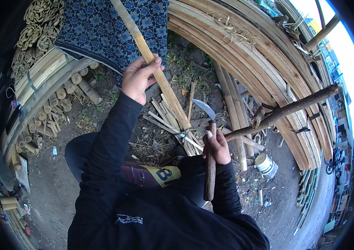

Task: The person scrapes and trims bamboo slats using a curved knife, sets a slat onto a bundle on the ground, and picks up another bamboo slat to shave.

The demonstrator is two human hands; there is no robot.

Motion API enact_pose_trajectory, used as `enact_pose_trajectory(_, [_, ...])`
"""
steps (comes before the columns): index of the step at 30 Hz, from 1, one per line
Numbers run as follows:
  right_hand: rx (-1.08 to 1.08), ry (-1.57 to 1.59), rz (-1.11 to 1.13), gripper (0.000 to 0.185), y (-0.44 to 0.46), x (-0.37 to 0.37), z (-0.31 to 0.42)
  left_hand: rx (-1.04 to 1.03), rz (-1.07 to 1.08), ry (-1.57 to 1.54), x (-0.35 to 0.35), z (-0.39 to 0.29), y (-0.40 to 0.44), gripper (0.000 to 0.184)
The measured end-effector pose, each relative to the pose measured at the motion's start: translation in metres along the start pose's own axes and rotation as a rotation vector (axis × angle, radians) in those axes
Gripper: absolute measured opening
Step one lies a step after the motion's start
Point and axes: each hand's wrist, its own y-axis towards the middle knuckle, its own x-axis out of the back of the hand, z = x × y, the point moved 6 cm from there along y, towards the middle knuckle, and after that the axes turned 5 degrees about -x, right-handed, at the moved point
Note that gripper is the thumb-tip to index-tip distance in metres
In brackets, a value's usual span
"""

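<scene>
Near the centre, a curved knife [208, 144] and a pale wooden strip [167, 89] are held apart over bare ground [89, 143]. The strip slants from 11 o'clock, across a blue patterned cloth [102, 33], to a free end just left of the blade [205, 109]. The left hand [137, 81], toward 11 o'clock, clamps the strip between thumb and fingers, well up from that end. The right hand [217, 148], toward 4 o'clock, has its fingers closed round the handle just below the blade, whose tip points toward 11 o'clock. A bundle of thin slats [164, 114] lies beyond the strip's lower end, and a rough branch [287, 112] juts toward 2 o'clock.

Good handling here, as a judgement, means a firm pinch that stops the strip twisting, left fingers clear of the blade's path, and a steady wrist. The long, unsupported end could flex or swing; any stroke should be light and directed away from hand and lap.
</scene>
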Motion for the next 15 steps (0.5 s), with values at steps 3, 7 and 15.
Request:
enact_pose_trajectory(3, [0.063,-0.094,-0.054,0.032,-0.003,-0.005,0.008,0.004,0.153,-0.064,-0.007,0.009,-0.011,0.021])
enact_pose_trajectory(7, [0.021,0.141,-0.061,0.034,0.000,-0.010,0.017,-0.044,0.374,-0.270,-0.009,0.035,-0.029,0.016])
enact_pose_trajectory(15, [-0.033,0.016,-0.128,0.039,0.023,-0.017,-0.006,-0.170,0.618,-0.423,-0.014,0.048,-0.060,0.012])
